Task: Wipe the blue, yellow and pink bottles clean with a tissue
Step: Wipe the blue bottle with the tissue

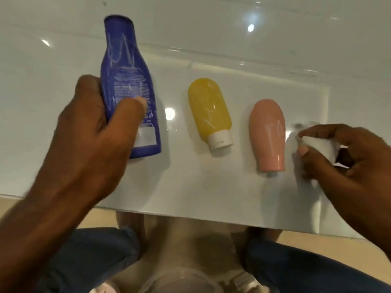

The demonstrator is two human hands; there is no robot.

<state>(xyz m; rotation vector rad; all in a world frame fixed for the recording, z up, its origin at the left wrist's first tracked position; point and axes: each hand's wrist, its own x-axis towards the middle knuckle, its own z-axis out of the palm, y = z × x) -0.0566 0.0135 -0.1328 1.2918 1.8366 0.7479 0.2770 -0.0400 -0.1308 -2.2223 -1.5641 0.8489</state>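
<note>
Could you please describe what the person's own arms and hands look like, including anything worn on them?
Both the left hand and the right hand are bare, with no gloves, rings, watch or bracelet visible. The forearms are bare too, with no sleeve in view. Nails look short and unpainted.

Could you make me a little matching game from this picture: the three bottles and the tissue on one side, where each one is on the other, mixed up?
Things:
1. blue bottle
2. yellow bottle
3. pink bottle
4. tissue

Places:
A. lying in the middle of the table, white cap toward the person
B. pinched in the right hand
C. gripped by the left hand
D. lying on the table just left of the right hand

Pairs: 1-C, 2-A, 3-D, 4-B
</note>
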